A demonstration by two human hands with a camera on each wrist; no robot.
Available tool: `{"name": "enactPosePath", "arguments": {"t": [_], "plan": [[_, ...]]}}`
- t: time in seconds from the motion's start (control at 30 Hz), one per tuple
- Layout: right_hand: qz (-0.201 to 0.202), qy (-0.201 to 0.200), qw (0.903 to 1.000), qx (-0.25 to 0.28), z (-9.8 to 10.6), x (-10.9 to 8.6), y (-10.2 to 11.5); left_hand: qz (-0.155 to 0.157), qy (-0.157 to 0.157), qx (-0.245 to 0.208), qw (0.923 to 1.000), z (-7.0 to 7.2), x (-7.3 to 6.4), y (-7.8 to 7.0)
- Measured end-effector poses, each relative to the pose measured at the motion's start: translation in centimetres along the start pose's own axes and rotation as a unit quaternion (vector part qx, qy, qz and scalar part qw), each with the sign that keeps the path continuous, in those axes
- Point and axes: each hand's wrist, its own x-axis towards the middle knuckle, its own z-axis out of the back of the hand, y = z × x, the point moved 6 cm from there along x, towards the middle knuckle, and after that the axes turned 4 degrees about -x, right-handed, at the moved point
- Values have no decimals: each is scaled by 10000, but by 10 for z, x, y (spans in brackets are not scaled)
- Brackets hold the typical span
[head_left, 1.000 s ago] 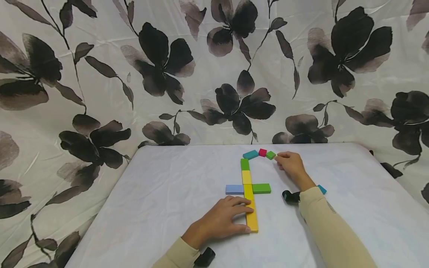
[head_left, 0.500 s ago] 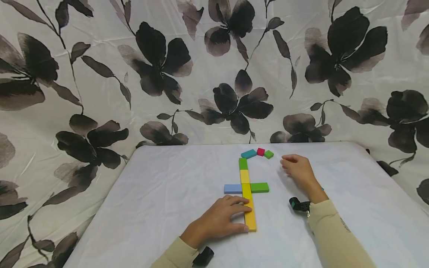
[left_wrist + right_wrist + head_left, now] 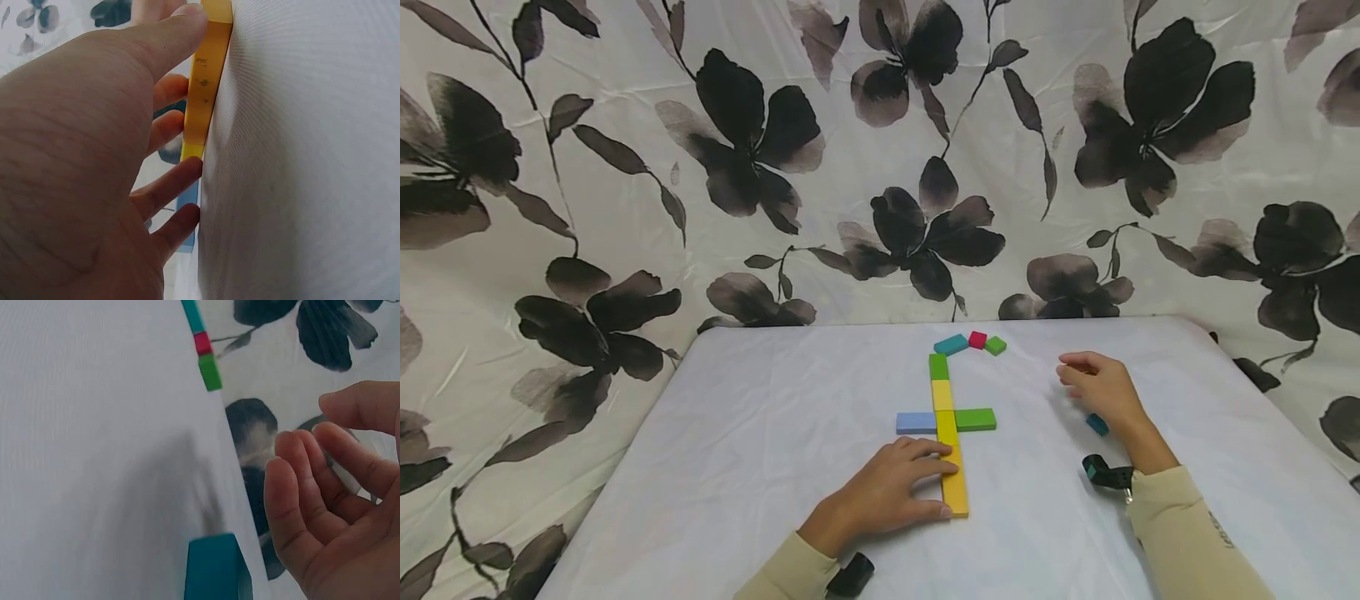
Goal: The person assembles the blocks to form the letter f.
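Observation:
My left hand point(image 3: 887, 492) rests with its fingertips and thumb on a long yellow block point(image 3: 955, 496), which the left wrist view shows from the side. Above that block run a shorter yellow block point(image 3: 942, 396) and a green block point(image 3: 938, 367). A blue block point(image 3: 916, 423) and a longer green block point(image 3: 976, 419) stick out to either side. At the top, a teal block point(image 3: 951, 344), a red block point(image 3: 977, 340) and a small green block point(image 3: 996, 345) form a curve. Holding nothing, my right hand point(image 3: 1108, 392) hovers with loosely bent fingers near a loose teal block point(image 3: 212, 569).
A white cloth covers the table point(image 3: 760, 400). Its far edge meets a hanging floral sheet point(image 3: 850, 167). Each wrist carries a black camera, such as the right wrist camera point(image 3: 1105, 473).
My right hand has drawn away from the small green block, moving right and nearer to me, towards the loose teal block. My left hand has stayed on the long yellow block.

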Motion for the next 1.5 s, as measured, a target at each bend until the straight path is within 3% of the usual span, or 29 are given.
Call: {"name": "enactPosePath", "arguments": {"t": [0.3,0.5,0.83,1.3,1.5], "plan": [[-169,-113,9997,-128,22,-9,-15,69,-34,-20,10000,0,-2,2],[-1,-96,9999,-118,31,-13,-20,56,-49,-6,10000,1,-1,1],[1,413,9968,-690,38,-23,-37,96,2,40,9999,2,0,-1],[-34,758,9894,-1242,38,-34,-54,65,22,-17,10000,2,0,-2],[263,930,9834,-1538,38,-36,-52,18,-15,-60,10000,2,-1,-2]]}}
